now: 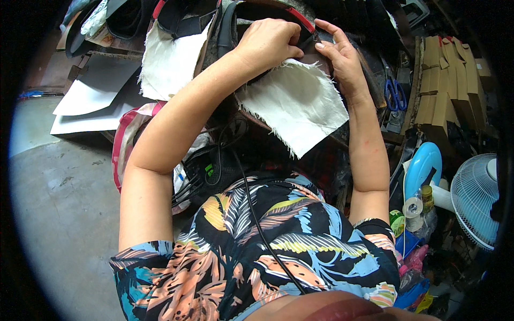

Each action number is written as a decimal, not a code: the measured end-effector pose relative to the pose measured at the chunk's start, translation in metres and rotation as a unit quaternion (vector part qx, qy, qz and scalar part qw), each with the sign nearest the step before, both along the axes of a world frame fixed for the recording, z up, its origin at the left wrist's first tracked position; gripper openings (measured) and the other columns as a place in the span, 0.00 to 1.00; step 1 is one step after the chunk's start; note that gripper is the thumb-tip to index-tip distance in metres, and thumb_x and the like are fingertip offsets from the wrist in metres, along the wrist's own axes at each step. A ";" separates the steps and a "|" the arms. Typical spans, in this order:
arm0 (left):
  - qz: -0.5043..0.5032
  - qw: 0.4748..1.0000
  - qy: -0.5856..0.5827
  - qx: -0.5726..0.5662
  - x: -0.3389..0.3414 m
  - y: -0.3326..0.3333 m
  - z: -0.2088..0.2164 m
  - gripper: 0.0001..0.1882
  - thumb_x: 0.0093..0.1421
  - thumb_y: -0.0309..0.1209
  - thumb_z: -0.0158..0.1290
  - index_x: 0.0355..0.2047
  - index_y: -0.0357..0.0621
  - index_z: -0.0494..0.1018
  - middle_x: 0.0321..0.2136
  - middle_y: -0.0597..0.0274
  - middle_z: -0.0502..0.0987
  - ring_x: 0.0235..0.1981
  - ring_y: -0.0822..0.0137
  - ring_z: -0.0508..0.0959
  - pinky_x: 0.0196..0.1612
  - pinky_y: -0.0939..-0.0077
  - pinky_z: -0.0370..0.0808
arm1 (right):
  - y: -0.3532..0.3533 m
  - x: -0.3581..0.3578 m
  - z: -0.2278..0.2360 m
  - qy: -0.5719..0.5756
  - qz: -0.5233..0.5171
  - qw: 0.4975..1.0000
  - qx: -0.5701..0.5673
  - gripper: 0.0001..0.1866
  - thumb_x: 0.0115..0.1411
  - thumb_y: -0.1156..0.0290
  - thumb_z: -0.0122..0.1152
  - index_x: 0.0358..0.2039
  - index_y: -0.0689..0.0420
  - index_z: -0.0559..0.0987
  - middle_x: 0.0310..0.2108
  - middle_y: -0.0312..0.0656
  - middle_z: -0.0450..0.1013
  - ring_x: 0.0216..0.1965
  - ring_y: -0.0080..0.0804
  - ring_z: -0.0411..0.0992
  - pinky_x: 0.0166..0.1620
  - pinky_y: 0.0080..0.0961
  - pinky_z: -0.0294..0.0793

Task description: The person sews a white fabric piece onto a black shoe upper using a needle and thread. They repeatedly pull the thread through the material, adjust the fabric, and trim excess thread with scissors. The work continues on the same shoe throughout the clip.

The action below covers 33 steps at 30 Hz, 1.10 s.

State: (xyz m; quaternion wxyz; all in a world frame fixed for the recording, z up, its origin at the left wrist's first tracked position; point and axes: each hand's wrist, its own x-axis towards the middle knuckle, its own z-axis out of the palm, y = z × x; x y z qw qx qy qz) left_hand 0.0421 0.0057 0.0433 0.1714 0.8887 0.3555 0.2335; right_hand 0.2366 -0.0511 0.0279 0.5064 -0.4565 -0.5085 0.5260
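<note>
A dark, leather-like piece with a red edge point(300, 19) and a white cloth with frayed edges point(294, 107) hanging from it lies in front of me. My left hand point(270, 43) reaches over it, its fingers bent into a pinch just above the cloth. Whatever lies between those fingertips is too small to make out. At the piece's right side is my right hand point(345, 61), with thumb and forefinger spread apart beside the red edge. Its other fingers are partly hidden. To the left hangs a similar piece with its own white frayed cloth point(174, 61).
White sheets point(99, 88) lie at the left, above the grey floor point(64, 198). Blue-handled scissors point(395, 95) and stacked tan cardboard pieces point(447, 80) are at the right. Below them stands a fan point(476, 198). A pink-and-white bag point(126, 139) sits under my left forearm.
</note>
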 end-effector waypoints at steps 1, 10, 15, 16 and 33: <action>-0.010 1.000 -0.007 0.022 0.000 0.002 -0.001 0.12 0.53 0.34 0.65 0.33 0.39 0.80 0.26 0.50 0.81 0.30 0.54 0.82 0.37 0.65 0.78 | 0.000 0.000 0.001 -0.011 0.000 1.000 0.004 0.26 0.65 0.78 0.54 0.63 0.57 0.65 0.41 0.45 0.79 0.37 0.25 0.78 0.41 0.19 0.81; -0.051 0.999 -0.013 -0.001 -0.002 0.015 -0.005 0.09 0.55 0.28 0.61 0.35 0.36 0.79 0.31 0.48 0.82 0.33 0.51 0.83 0.40 0.64 0.79 | 0.000 0.001 -0.001 -0.016 0.000 1.000 0.014 0.26 0.64 0.76 0.55 0.63 0.56 0.67 0.43 0.43 0.78 0.41 0.24 0.77 0.45 0.20 0.78; -0.081 0.996 -0.036 0.022 0.001 0.022 -0.014 0.09 0.50 0.28 0.61 0.33 0.39 0.80 0.28 0.47 0.81 0.35 0.48 0.82 0.41 0.59 0.78 | -0.010 -0.009 0.032 -0.446 -0.137 0.818 0.337 0.19 0.59 0.62 0.66 0.49 0.54 0.80 0.44 0.38 0.75 0.48 0.31 0.73 0.48 0.27 0.75; -0.087 0.995 -0.052 -0.008 0.001 0.026 -0.016 0.09 0.48 0.28 0.61 0.31 0.40 0.80 0.27 0.47 0.80 0.35 0.47 0.82 0.41 0.58 0.78 | -0.017 -0.012 0.039 -0.499 -0.089 0.790 0.345 0.19 0.57 0.60 0.68 0.46 0.53 0.81 0.43 0.38 0.75 0.47 0.34 0.73 0.48 0.30 0.75; -0.002 0.996 0.053 -0.070 0.019 0.033 -0.015 0.15 0.53 0.35 0.63 0.36 0.38 0.79 0.30 0.48 0.81 0.32 0.50 0.81 0.39 0.63 0.77 | -0.016 -0.004 0.011 -0.639 -0.195 0.726 0.166 0.13 0.64 0.56 0.59 0.34 0.52 0.82 0.29 0.41 0.81 0.30 0.39 0.81 0.35 0.33 0.78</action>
